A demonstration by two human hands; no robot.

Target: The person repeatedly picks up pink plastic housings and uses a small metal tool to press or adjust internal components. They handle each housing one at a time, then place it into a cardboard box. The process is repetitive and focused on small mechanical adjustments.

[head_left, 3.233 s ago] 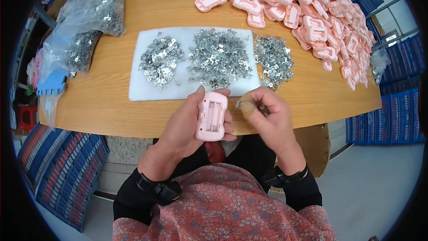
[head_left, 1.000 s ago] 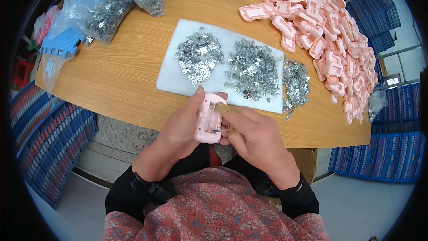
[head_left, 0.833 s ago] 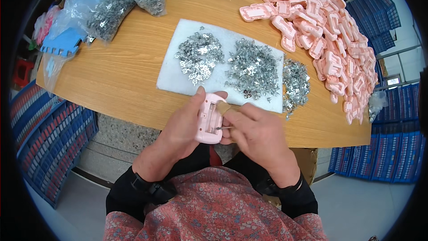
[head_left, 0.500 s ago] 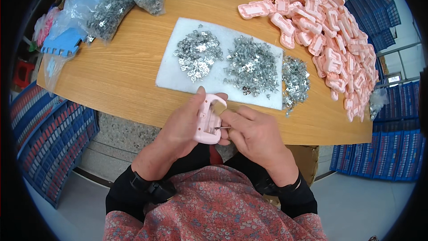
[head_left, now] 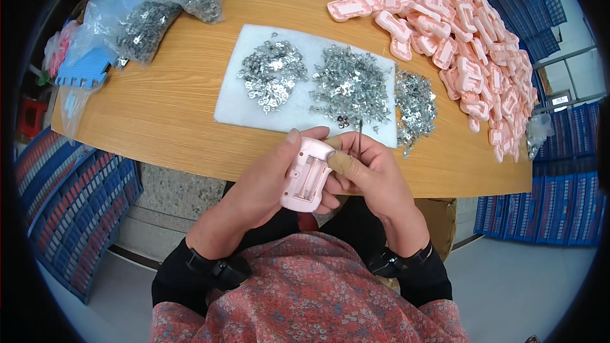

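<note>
My left hand (head_left: 257, 181) is closed round a pale pink plastic housing (head_left: 293, 198), its open battery compartment facing up. Metal pieces show at the ends of the compartment, too small to make out well. My right hand (head_left: 378, 174) is at the housing's right side, with tan covers on the thumb and a fingertip; the covered thumb is against the housing's upper right edge. A thin dark metal tool (head_left: 360, 138) sticks up from between its fingers, pointing away from me. Just beyond lies a white foam sheet (head_left: 232, 98) with two heaps of small metal contacts (head_left: 273, 76), (head_left: 351, 82).
Another heap of metal contacts (head_left: 416, 111) lies right of the foam. Pink housings (head_left: 467, 67) are piled at the far right of the wooden table (head_left: 152, 114). Plastic bags of metal parts (head_left: 146, 28) and a blue foam mat (head_left: 82, 73) sit far left. Blue trays (head_left: 79, 203) stand beside the table.
The thin tool has come out of the housing's compartment and turned to point away from me. My right hand has turned, its thumb now at the housing's edge. The view has shifted slightly.
</note>
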